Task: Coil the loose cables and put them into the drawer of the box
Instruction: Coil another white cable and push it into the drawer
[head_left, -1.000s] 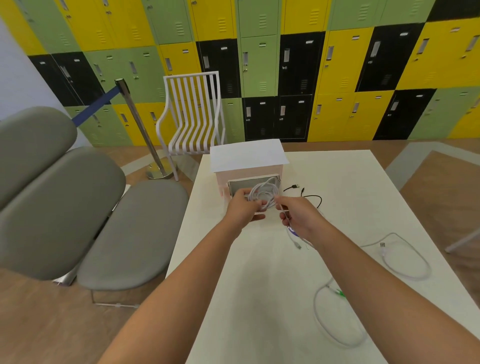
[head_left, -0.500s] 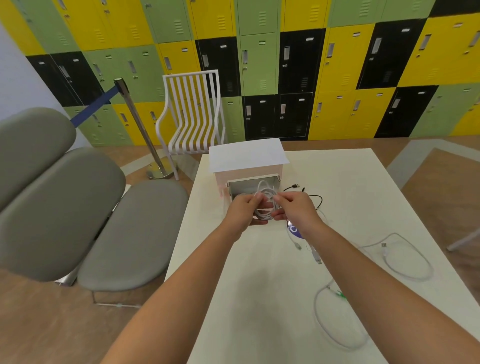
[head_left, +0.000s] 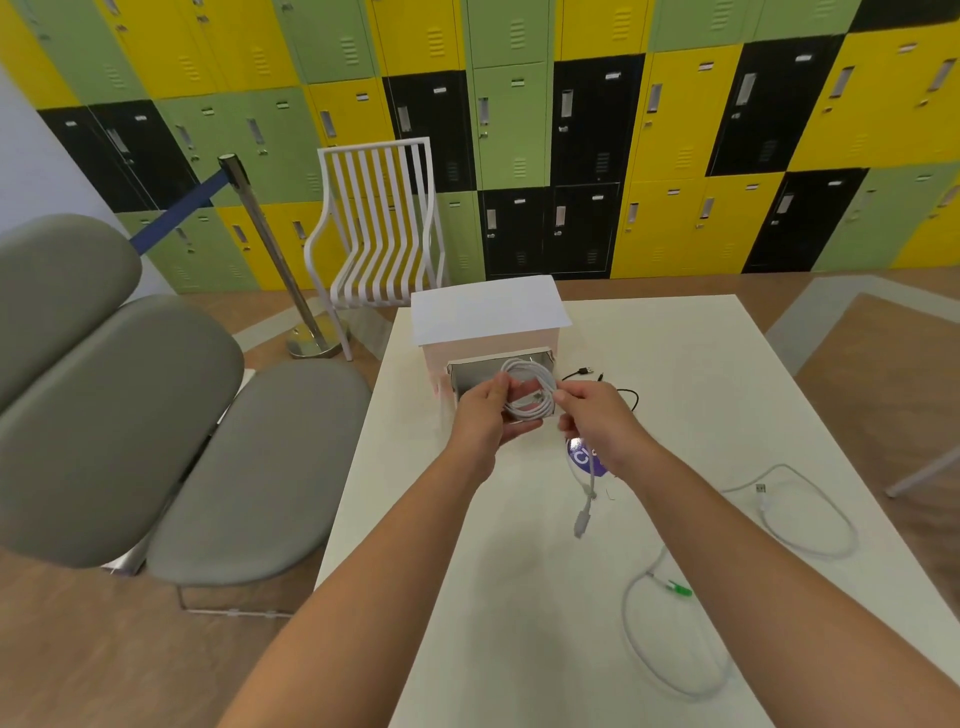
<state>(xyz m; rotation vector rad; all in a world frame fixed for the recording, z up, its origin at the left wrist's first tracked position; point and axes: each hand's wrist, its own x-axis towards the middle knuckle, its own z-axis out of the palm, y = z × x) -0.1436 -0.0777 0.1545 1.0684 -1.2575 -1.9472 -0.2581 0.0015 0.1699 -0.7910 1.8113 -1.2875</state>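
A white cable is wound into several loops above the table, just in front of the open drawer of the white box. My left hand grips the left side of the coil. My right hand pinches the cable at the coil's right side, and the loose tail with its plug hangs below that hand. On the table lie a black cable, a white cable with a USB plug and a white cable with a green plug.
The white table holds a purple round sticker under my right hand. Grey padded seats stand left of the table, a white slatted chair and a stanchion post behind it. Lockers fill the back wall.
Both hands stayed in front of the drawer and wound more of the white cable onto the coil. The hanging tail has grown shorter and its plug has risen off the table.
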